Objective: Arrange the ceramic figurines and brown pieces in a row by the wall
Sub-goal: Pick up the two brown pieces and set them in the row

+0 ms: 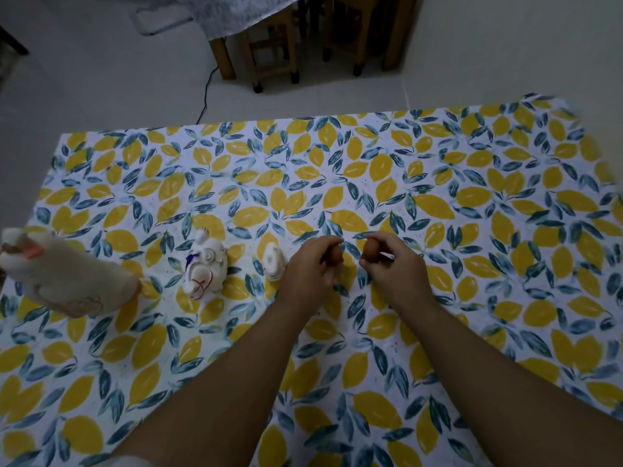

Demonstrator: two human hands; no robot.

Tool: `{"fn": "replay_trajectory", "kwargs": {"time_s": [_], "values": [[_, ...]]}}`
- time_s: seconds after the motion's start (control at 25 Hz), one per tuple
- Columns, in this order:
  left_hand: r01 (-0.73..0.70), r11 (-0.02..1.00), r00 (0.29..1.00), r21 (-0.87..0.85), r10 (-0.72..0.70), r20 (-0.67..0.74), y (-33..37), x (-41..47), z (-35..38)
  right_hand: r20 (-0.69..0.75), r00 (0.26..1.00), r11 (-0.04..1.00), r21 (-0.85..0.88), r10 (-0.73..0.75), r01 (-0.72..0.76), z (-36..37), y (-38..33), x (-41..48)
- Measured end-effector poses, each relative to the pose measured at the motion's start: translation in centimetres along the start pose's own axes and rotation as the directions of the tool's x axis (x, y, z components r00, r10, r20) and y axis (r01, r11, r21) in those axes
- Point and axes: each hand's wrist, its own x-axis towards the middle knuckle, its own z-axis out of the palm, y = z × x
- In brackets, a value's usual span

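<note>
Head view: each hand, left hand (308, 269) and right hand (392, 269), pinches a smooth round brown piece (370, 251).

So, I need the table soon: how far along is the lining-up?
Three figurines stand in a row: large figurine, painted figurine, small figurine. In hand: left hand and right hand each grip a brown piece. Left: setting both down.

Both hands (312, 267) (391, 269) forward, fingers pinched.

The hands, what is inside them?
The left hand pinches one small brown piece; the right hand pinches another brown piece. Fingers cover most of each, so their full shape stays hidden.
</note>
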Motion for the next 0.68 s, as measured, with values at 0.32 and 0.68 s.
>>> {"fn": "replay_trajectory", "kwargs": {"time_s": [0.32,0.68], "values": [[0.014,0.999,1.0,-0.033,-0.014,-0.006,-1.5,0.5,0.7,0.035,0.998,0.994,-0.095,-0.058,0.061,0.1,2.0,0.6],[0.028,0.999,0.997,-0.018,-0.026,0.077,-1.4,0.2,0.6,0.12,0.986,0.972,-0.188,-0.118,0.14,-0.9,2.3,0.7]]}}
